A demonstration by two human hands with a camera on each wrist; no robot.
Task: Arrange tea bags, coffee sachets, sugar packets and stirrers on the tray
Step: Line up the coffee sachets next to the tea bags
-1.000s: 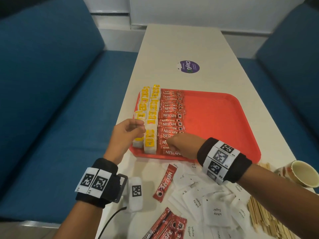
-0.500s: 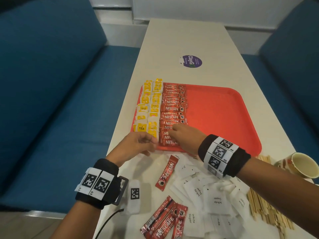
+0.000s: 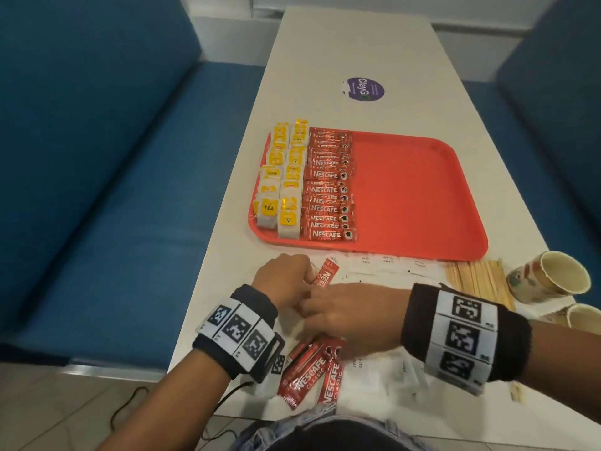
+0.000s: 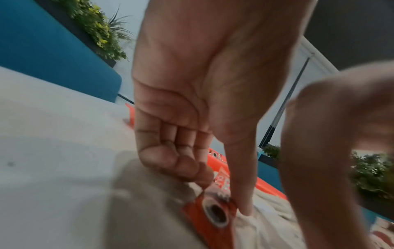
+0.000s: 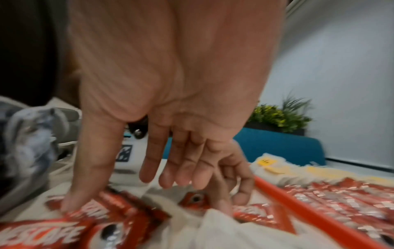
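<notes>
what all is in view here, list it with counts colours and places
tray: one, red, mid table
tea bags: two rows, yellow and white, tray's left edge
coffee sachets: one row, red, on tray beside tea bags
loose sachets: several, red, near table edge
sugar packets: many, white, in front of tray
stirrers: a bundle, wooden, right of the sugar
cups: two, paper, far right
sticker: one, purple, far on table
table: one, white
benches: two, blue, either side
left hand: pinches one red sachet
right hand: fingers spread, thumb on loose sachets

Sugar packets (image 3: 383, 362) partly under hands
</notes>
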